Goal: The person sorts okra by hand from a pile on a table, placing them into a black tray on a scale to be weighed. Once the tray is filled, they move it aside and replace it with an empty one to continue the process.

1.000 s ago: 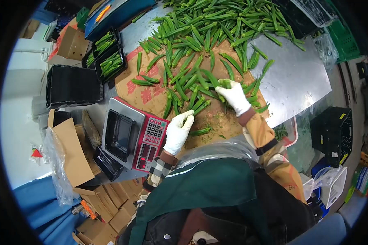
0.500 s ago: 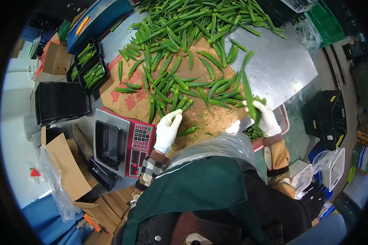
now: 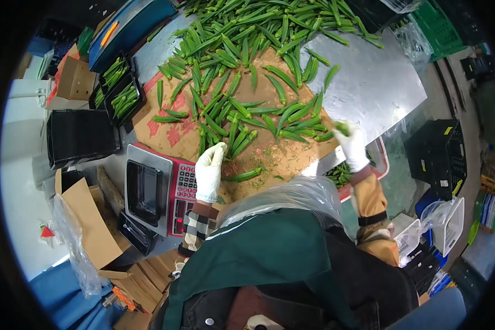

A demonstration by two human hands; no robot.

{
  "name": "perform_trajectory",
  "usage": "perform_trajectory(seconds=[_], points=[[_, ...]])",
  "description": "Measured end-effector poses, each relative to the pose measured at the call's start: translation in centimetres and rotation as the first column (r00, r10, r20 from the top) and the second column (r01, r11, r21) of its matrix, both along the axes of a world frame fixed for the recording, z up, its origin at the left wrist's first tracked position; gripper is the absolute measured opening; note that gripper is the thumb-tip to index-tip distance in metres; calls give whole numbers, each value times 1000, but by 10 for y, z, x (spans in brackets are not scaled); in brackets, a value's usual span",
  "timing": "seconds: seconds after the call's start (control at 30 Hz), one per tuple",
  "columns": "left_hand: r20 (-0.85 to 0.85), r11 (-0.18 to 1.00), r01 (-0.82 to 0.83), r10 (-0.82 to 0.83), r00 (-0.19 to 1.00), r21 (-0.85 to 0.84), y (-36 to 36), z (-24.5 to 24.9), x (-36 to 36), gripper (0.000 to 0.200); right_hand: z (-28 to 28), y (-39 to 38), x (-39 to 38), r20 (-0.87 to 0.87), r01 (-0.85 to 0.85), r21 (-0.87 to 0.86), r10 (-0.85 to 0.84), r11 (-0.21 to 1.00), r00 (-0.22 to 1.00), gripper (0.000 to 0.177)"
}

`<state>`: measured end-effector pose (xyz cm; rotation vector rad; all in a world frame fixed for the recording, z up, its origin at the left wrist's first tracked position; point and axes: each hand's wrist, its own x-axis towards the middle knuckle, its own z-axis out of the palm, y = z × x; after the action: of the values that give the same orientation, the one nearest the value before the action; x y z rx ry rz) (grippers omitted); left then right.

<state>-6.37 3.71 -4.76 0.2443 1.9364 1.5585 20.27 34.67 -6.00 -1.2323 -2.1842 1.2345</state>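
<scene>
Many green okra pods (image 3: 242, 110) lie on a flattened cardboard sheet (image 3: 258, 165), with a large heap of okra (image 3: 258, 33) at the far side. My left hand (image 3: 209, 171), in a white glove, has its thumb and fingertips pinched together above the near edge of the cardboard; nothing shows between them. A single okra pod (image 3: 243, 176) lies just right of it. At the right edge of the cardboard, my right hand (image 3: 353, 147), also gloved and blurred, is closed around okra, with a green piece (image 3: 342, 128) showing at its fingers.
A red scale (image 3: 182, 184) carrying a black tray (image 3: 144, 190) stands left of my left hand. Trays filled with okra (image 3: 125, 102) sit farther left. A bare metal sheet (image 3: 374, 82) is at right; below my right hand is a red-rimmed basket (image 3: 385, 159) containing okra.
The long pod that stuck up from my right hand no longer shows there. My right hand has turned slightly. My left hand has shifted a little left, away from the nearby pods.
</scene>
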Motion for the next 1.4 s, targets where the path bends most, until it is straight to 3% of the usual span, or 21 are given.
perform_trajectory(seconds=[0.07, 0.17, 0.27, 0.3, 0.4, 0.5, 0.57, 0.6, 0.67, 0.7, 0.8, 0.87, 0.93, 1.0, 1.03, 1.13, 1.17, 1.2, 1.27, 1.33, 1.4], points=[[-16, 1000, -1, 1, 1000, -14, -3, 3, 2, 28, -10, -10, -36, -27, -267, 309, 289, 913, 957, 29], [-89, 999, 4, -9, 996, -48, -10, 7, 5, 28, -31, -11, -58, 266, -472, 525, 390, 708, 882, 32], [-91, 996, -28, 20, 996, -88, -18, 7, 5, 29, -8, 0, -66, 284, -470, 334, 389, 817, 877, 34], [-119, 996, -39, 29, 992, -81, -19, 6, 5, 27, -13, -1, -66, 100, -330, 273, 314, 904, 944, 33], [-161, 986, -16, -11, 987, -165, -15, 3, 7, 26, -10, 15, -65, -5, -157, -8, 157, 988, 988, 32], [-310, 979, 56, -116, 944, -197, 14, -3, 10, 24, -1, 14, -83, 48, -303, 177, 299, 937, 953, 32], [-438, 926, 102, -266, 859, -363, 38, -1, 10, 26, -7, 6, -93, 151, -426, 362, 399, 829, 905, 37], [-514, 916, 102, -306, 801, -387, 45, -15, 9, 28, -24, 7, -97, 184, -476, 337, 439, 812, 879, 38], [-670, 814, 50, -509, 541, -578, 57, -18, 12, 33, -47, 12, -110, 267, -547, 472, 480, 691, 836, 35], [-683, 761, 15, -591, 429, -649, 62, -18, 14, 35, -47, 14, -113, 316, -575, 473, 481, 667, 818, 35], [-645, 683, 10, -694, 320, -730, 66, -15, 15, 37, -38, 20, -113, 416, -631, 448, 477, 634, 774, 35], [-555, 621, 81, -745, 371, -780, 64, -21, 10, 32, -21, 24, -104, 419, -629, 405, 477, 663, 773, 36], [-438, 545, 167, -791, 427, -822, 58, -36, 7, 34, 16, 22, -97, 385, -510, 240, 401, 826, 831, 36], [-376, 667, 304, -674, 636, -680, 49, -22, 11, 36, 40, 25, -88, 294, -315, -59, 318, 947, 901, 36], [-364, 727, 298, -602, 711, -619, 45, -15, 13, 37, 46, 22, -79, 118, -243, -173, 265, 954, 957, 37], [-354, 872, 119, -313, 881, -474, 43, -11, 7, 42, 52, 2, -75, 326, -286, -56, 288, 957, 900, 36], [-489, 889, 28, -278, 827, -457, 45, -15, 4, 45, 24, -3, -73, 195, -348, -146, 372, 926, 908, 34], [-512, 899, 11, -259, 819, -437, 49, -17, 0, 44, 21, -19, -78, 276, -427, 96, 388, 899, 880, 30], [-633, 864, 13, -379, 675, -503, 56, -27, -8, 41, 8, -49, -89, 347, -494, 268, 395, 827, 851, 26], [-590, 773, 73, -538, 602, -631, 61, -29, -11, 39, -37, -68, -91, 321, -505, 547, 390, 668, 863, 23], [-572, 729, 99, -606, 552, -677, 62, -36, -11, 38, -45, -71, -95, 378, -522, 526, 365, 672, 851, 25]])
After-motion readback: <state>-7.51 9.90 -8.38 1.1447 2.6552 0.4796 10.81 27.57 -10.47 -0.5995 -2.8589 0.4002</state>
